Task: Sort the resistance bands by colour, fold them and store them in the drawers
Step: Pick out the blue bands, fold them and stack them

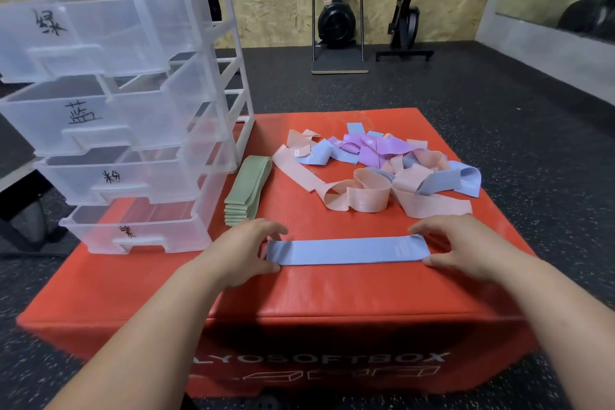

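Right of the clear plastic drawer tower (pixel 133 116), left hand (pixel 246 248) and right hand (pixel 466 246) pinch the ends of a flat light-blue fabric resistance band (pixel 346 251); likely soft, light, floppy.

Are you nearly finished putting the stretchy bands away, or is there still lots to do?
Not nearly. The green bands sit folded in a stack beside the drawers. The left hand and right hand hold the ends of one blue band laid flat on the red box. The mixed pile of pink, blue and purple bands waits, and the drawers look empty.
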`<state>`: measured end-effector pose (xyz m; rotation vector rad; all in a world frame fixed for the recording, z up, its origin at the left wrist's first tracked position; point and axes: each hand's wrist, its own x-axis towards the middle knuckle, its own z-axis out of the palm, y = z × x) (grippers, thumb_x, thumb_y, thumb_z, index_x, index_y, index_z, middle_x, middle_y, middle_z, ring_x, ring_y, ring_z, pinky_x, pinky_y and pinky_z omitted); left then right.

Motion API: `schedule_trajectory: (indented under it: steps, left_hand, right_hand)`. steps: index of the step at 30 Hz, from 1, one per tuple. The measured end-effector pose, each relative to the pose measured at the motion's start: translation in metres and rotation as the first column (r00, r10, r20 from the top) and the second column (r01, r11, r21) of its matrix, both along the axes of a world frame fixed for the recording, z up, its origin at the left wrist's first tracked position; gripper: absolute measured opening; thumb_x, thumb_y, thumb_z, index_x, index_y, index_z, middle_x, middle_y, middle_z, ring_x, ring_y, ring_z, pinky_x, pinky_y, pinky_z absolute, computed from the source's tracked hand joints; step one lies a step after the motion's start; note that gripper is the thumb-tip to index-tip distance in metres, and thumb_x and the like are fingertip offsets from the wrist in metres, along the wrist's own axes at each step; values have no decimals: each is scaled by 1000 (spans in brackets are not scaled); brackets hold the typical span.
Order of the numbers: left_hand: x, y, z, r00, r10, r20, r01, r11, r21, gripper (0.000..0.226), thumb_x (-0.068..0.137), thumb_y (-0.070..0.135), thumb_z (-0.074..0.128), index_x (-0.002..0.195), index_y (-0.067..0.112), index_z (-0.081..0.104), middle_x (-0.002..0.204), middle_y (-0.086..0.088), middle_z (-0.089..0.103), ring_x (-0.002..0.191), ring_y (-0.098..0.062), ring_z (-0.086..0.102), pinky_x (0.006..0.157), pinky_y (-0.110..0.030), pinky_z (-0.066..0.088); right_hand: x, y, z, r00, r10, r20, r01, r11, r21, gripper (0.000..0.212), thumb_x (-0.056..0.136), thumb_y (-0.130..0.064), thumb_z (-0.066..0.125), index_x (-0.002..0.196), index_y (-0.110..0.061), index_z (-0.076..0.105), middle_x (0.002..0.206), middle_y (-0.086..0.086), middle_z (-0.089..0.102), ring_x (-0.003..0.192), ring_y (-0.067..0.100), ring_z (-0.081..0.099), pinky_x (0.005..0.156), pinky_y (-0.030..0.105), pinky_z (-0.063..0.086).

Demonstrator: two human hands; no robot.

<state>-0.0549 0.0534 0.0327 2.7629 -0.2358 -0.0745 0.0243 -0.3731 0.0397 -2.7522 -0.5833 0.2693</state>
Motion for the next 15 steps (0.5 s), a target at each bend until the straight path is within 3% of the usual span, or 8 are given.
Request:
schedule_trajectory:
  steps: [10, 15]
  left_hand:
    - [0, 2, 2, 1000, 8, 4, -8, 1000, 21, 64, 77, 41, 88, 136, 41, 61, 125, 23, 62, 112, -6, 60, 95, -32, 54]
    - [6, 0, 1, 1000, -21, 11, 21, 1000, 20, 72, 77, 60, 84, 141, 41, 57, 123, 18, 59, 115, -7, 57, 99, -33, 52]
  right_hand:
    - [8, 2, -7, 998, 35, 47, -31, 996, -79, 48, 73, -46, 88, 115, -52, 66, 122, -31, 64, 111, -2, 59, 98, 28, 51]
    - [10, 6, -2, 999, 46, 15, -45, 998, -37, 51, 71, -51, 87, 117, -49, 67, 122, -33, 62, 112, -5, 57, 99, 25, 50]
